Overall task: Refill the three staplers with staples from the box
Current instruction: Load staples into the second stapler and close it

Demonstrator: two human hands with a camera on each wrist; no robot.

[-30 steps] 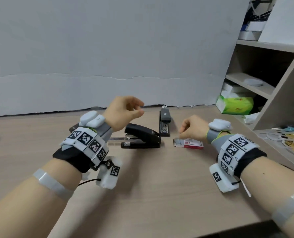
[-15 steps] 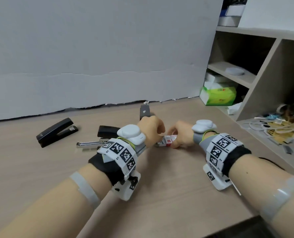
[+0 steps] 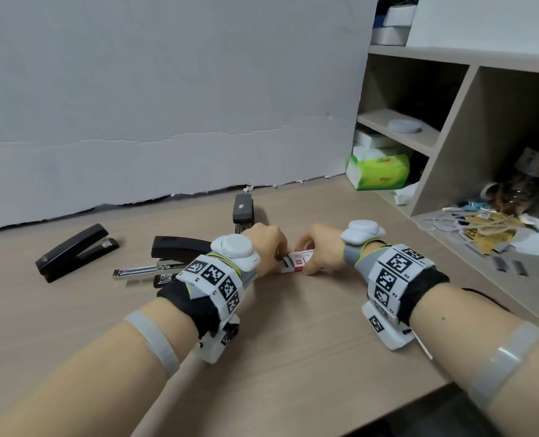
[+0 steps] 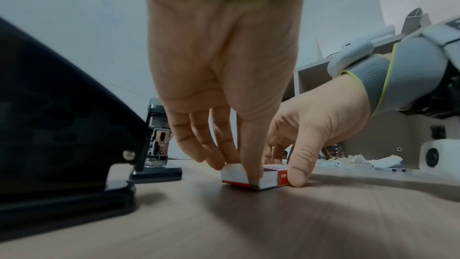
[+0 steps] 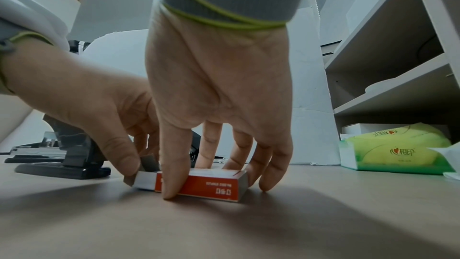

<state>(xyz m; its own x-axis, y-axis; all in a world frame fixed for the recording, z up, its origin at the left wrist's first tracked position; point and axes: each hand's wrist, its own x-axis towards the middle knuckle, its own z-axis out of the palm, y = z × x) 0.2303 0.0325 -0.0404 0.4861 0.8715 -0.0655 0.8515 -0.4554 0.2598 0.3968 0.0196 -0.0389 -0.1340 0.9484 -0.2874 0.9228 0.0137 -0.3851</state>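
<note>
The red and white staple box point(image 3: 299, 260) lies flat on the wooden table. My right hand point(image 3: 307, 258) grips its red sleeve point(image 5: 214, 185), thumb on the near side and fingers on the far side. My left hand point(image 3: 274, 257) pinches the white inner tray point(image 4: 235, 172), which sticks out of the sleeve's left end. Three black staplers lie behind and to the left. One is closed point(image 3: 76, 252) at the left. One point(image 3: 180, 247) is partly hidden by my left wrist, with its metal rail point(image 3: 142, 272) drawn out. A third point(image 3: 242, 209) lies near the wall.
A shelf unit point(image 3: 444, 146) stands at the right, with a green tissue pack point(image 3: 378, 171) at its foot. Cords and paper scraps point(image 3: 482, 228) and loose staple strips point(image 3: 511, 266) lie at the right. A white board point(image 3: 167, 105) backs the table.
My left hand came down from above the open stapler to the box's left end. My right hand stayed on the box. The white tray now shows beyond the sleeve.
</note>
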